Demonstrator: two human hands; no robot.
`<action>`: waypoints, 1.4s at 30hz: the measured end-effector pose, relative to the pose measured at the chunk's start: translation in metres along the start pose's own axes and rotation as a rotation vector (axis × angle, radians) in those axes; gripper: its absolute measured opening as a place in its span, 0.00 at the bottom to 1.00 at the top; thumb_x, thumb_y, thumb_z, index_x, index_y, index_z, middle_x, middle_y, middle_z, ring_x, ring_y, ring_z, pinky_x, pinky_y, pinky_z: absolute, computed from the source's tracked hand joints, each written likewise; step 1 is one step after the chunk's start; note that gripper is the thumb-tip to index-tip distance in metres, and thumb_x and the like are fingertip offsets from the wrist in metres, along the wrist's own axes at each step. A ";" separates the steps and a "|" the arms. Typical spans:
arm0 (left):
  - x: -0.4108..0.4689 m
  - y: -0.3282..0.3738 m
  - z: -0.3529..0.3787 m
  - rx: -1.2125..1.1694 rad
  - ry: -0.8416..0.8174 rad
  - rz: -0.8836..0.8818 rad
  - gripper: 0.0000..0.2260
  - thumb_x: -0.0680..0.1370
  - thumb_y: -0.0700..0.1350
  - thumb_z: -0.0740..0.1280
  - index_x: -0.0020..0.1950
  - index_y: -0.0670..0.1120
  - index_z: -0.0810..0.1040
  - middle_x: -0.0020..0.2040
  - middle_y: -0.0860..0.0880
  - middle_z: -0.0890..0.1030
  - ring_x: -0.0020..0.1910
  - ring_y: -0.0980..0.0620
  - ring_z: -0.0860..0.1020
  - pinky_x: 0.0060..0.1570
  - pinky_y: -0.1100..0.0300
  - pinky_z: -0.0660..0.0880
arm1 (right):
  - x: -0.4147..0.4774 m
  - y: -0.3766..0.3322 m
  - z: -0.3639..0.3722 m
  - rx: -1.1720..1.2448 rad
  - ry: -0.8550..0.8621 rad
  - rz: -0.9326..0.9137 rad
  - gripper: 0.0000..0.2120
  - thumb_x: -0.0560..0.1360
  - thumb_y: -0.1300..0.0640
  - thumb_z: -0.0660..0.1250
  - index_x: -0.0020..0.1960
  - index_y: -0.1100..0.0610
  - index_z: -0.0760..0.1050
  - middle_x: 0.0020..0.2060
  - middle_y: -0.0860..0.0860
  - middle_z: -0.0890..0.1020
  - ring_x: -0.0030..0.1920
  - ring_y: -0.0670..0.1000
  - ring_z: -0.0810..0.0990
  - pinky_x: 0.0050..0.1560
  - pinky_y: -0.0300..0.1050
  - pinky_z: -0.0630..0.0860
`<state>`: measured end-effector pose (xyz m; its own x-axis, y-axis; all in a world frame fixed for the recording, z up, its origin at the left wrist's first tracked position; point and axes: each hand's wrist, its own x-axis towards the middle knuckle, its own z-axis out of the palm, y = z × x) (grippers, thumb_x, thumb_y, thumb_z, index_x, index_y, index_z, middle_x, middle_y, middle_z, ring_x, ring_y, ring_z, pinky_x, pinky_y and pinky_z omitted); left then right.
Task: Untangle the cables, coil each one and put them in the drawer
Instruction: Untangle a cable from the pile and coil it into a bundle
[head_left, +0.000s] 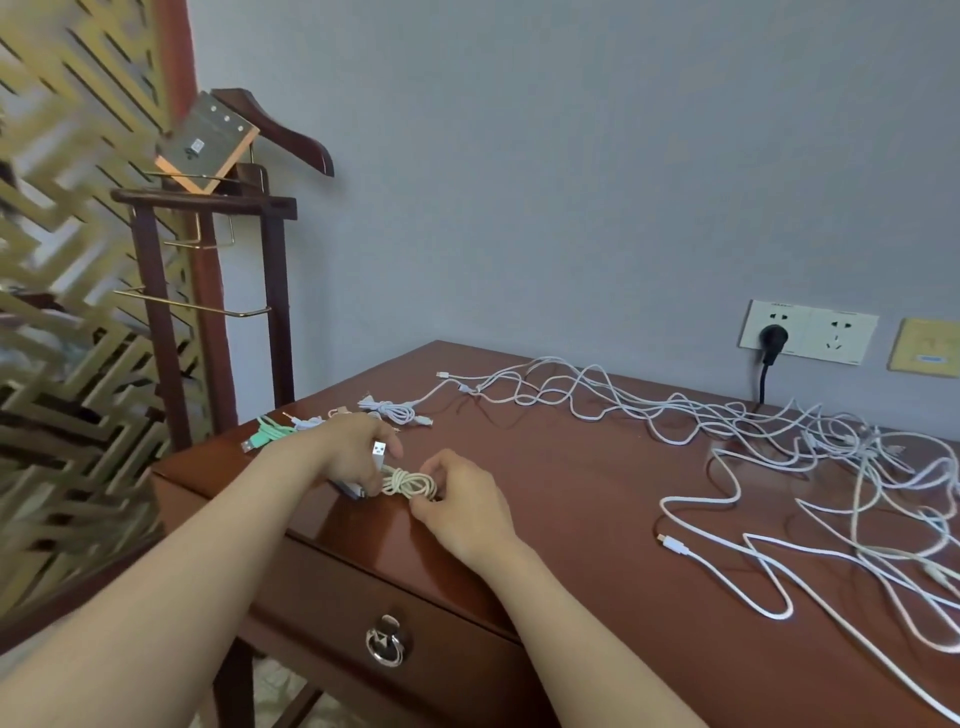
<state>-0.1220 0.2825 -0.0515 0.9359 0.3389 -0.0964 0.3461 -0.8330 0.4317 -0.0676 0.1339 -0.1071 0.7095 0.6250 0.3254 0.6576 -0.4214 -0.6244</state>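
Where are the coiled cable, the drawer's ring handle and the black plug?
coiled cable (410, 482): head view, middle of the cream bundle.
ring handle (385, 640): head view, its metal middle.
black plug (774, 336): head view, the plug's body.

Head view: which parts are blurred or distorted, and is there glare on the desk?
In the head view, the gold lattice screen at the left is smeared by blur, while the coiled cable looks fairly sharp; the glossy desk top carries a soft pale sheen near its front edge, not hard glare; the wide lens tilts the wooden stand.
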 end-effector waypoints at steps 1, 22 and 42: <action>0.001 0.002 0.000 0.029 -0.012 -0.004 0.19 0.69 0.34 0.71 0.57 0.49 0.76 0.39 0.52 0.72 0.31 0.57 0.76 0.35 0.64 0.79 | 0.000 0.001 0.000 0.009 -0.004 -0.005 0.10 0.71 0.55 0.67 0.51 0.52 0.73 0.49 0.50 0.79 0.51 0.53 0.76 0.47 0.44 0.71; 0.010 0.117 0.004 0.167 -0.048 0.179 0.14 0.74 0.39 0.67 0.59 0.49 0.77 0.59 0.48 0.76 0.54 0.50 0.73 0.48 0.63 0.70 | -0.004 0.036 -0.132 -0.173 -0.255 0.174 0.11 0.74 0.59 0.67 0.55 0.57 0.79 0.53 0.53 0.80 0.51 0.48 0.74 0.49 0.35 0.66; -0.006 0.264 0.100 0.138 -0.233 0.618 0.14 0.75 0.34 0.61 0.58 0.44 0.80 0.56 0.45 0.79 0.51 0.48 0.77 0.37 0.63 0.69 | -0.082 0.146 -0.226 -0.587 -0.211 0.341 0.15 0.73 0.58 0.66 0.60 0.52 0.75 0.57 0.52 0.79 0.58 0.52 0.76 0.54 0.40 0.70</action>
<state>-0.0298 0.0170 -0.0270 0.9489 -0.3086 -0.0657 -0.2673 -0.8970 0.3520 0.0274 -0.1278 -0.0646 0.8752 0.4838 -0.0014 0.4772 -0.8637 -0.1624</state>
